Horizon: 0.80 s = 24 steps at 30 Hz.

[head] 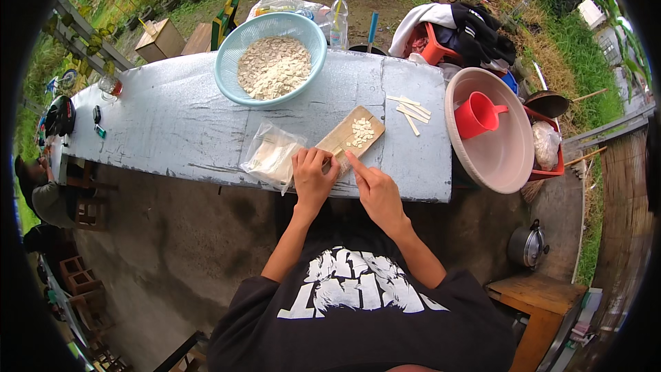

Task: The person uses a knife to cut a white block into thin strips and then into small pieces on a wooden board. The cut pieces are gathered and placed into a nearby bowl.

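Note:
A small wooden board (330, 140) lies slanted near the table's front edge. Small pale cut pieces (363, 132) are heaped on its far end. My left hand (312, 171) bends its fingers down over the board's near end; what lies under them is mostly hidden. Beside it, my right hand (379, 191) stretches its index finger onto the board, the other fingers curled. Whether it grips a tool cannot be made out. Left of the board, a clear plastic bag (273, 154) holds pale, flat material. Several pale strips (413, 109) lie loose to the right.
A light-blue plastic colander (221, 80) full of similar pieces stands at the back of the metal-covered table (170, 113). Behind it is a plastic bottle (338, 23). A large pink basin (490, 165) with a red dipper (475, 115) sits at the right end. A person (54, 201) is far left.

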Each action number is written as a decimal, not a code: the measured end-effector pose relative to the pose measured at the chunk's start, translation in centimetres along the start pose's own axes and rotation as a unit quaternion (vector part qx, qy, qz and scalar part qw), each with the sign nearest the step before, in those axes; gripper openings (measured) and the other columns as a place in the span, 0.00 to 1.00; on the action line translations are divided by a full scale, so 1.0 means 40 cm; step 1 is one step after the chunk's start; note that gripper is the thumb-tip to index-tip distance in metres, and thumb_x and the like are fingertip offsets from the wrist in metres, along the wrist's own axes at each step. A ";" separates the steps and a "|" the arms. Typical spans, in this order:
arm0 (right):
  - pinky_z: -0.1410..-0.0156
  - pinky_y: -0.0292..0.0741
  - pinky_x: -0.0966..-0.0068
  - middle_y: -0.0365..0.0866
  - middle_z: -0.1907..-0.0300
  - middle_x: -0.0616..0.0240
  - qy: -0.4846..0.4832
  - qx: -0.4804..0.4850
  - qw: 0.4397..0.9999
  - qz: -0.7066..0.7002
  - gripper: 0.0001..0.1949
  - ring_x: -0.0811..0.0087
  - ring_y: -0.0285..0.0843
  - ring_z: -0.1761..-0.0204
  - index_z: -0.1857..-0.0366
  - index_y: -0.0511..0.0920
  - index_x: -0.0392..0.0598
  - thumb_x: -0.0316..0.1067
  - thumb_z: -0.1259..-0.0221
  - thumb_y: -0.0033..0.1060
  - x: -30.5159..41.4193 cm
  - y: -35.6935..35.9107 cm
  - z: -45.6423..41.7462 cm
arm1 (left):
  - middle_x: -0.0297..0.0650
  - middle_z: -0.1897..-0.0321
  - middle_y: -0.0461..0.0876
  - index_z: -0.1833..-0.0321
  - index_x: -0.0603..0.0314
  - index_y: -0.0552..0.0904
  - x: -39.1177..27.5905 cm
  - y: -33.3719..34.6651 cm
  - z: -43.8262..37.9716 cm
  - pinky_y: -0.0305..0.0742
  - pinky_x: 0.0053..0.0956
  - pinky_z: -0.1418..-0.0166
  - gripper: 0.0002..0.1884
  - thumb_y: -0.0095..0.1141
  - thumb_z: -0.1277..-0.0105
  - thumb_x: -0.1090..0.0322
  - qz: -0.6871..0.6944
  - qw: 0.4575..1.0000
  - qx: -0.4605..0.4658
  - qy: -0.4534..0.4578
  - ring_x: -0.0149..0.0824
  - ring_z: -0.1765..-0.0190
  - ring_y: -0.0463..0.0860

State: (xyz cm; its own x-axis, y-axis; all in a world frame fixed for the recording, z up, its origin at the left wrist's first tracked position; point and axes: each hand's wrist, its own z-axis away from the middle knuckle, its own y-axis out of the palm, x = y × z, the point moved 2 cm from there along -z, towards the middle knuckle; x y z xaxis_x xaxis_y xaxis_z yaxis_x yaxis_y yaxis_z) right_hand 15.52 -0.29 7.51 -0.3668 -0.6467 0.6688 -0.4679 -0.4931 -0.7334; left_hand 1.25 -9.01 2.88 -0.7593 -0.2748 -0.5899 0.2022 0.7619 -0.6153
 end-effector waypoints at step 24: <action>0.58 0.81 0.50 0.81 0.69 0.49 0.038 -0.002 0.998 0.043 0.25 0.44 0.85 0.64 0.24 0.74 0.69 0.35 0.23 0.55 -0.077 0.036 -0.036 | 0.37 0.67 0.82 0.66 0.58 0.84 -0.004 0.067 -0.061 0.72 0.40 0.44 0.05 0.69 0.41 0.72 0.024 0.999 -0.009 0.031 0.44 0.56 0.80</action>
State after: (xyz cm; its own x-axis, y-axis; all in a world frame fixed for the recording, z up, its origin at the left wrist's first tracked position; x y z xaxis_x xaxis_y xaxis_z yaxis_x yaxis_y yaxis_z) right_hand 14.82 1.82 4.57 -0.4655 -0.6403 0.6110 -0.4354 -0.4354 -0.7879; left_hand 0.40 -5.50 2.60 -0.7854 -0.2011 -0.5854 0.2293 0.7840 -0.5769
